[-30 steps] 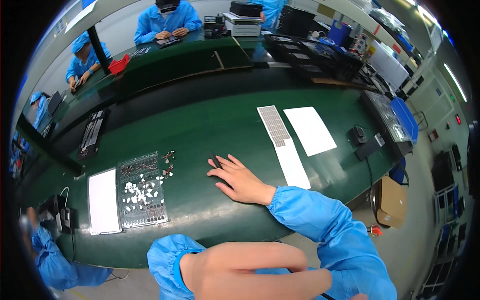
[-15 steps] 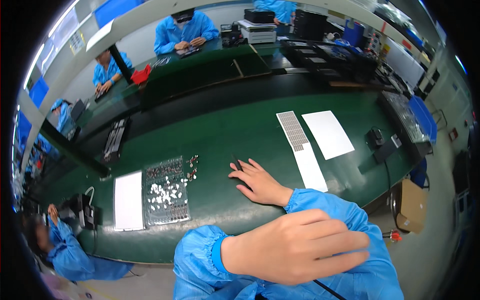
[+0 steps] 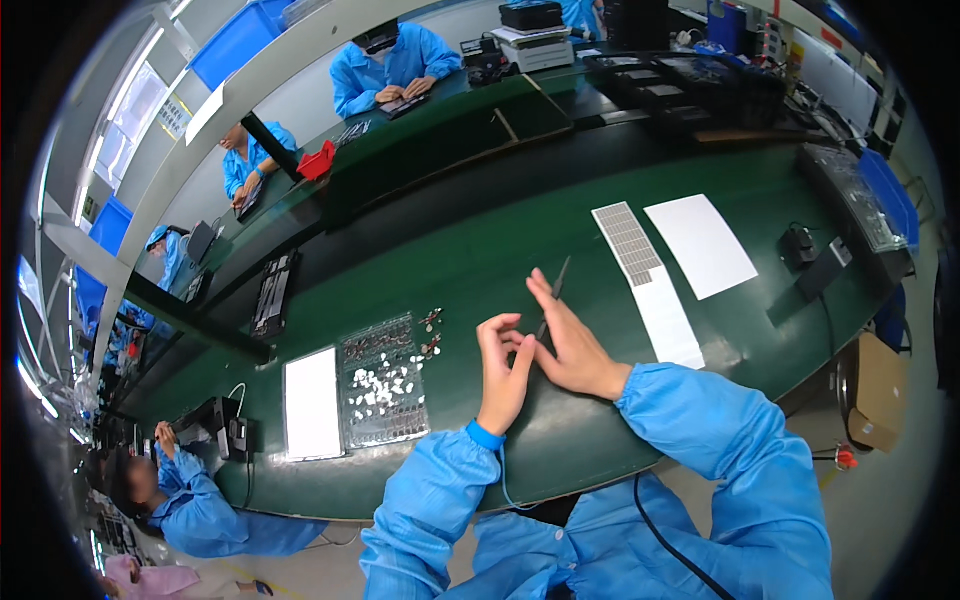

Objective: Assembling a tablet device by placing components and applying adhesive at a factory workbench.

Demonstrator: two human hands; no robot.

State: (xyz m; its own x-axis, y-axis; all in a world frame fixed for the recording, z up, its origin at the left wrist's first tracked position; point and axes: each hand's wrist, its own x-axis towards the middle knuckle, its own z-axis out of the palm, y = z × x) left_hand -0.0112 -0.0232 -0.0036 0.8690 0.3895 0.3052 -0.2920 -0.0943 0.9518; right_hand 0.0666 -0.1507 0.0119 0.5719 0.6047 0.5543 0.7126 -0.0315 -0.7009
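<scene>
Dark slim tweezers point up and away from my right hand, which is closed on them with some fingers stretched along them. My left hand meets it over the bench, thumb and fingers bent toward each other beside the tweezers' lower end. Whatever lies between the left fingertips is too small to make out. To the left, a clear tray holds small white pieces and rows of small dark parts. Small loose parts lie at its right edge. A white sheet is left of the tray.
Right of my hands lie a label strip with a grey grid and a white sheet. Black devices stand farther right. Co-workers in blue sit at the far side and at left. A slanted post rises at left.
My left hand has swung from low in front of me up and left to meet the right hand. The right hand has turned, raising the tweezers. The view has shifted.
</scene>
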